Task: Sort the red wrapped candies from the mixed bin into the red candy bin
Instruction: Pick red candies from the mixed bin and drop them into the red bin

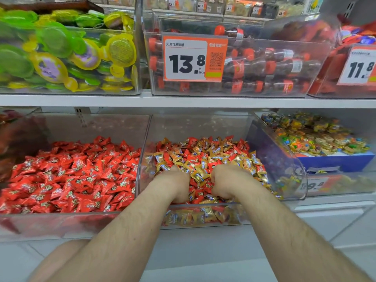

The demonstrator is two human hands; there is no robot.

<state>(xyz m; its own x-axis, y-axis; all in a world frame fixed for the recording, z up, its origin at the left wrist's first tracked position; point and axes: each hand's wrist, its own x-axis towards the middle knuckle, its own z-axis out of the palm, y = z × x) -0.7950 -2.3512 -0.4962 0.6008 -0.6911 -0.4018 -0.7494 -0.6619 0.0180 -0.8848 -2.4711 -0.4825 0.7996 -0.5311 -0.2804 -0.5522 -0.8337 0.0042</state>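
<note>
Shop shelving is framing both hands, left hand (176,183) and right hand (225,183), digging curled, seemingly clutching wrappers, in the clear plastic mixed bin (203,216), many red wrapped candies (192,142) remaining beside the clear red candy bin (61,222).

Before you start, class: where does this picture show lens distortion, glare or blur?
Head view: the shelf edge bows, a wide-angle effect; the clear bin walls carry hazy reflections; the top-row tags are too blurred to read, while the 13.8 tag is sharp; the hands' fingers are buried in candies.
</note>
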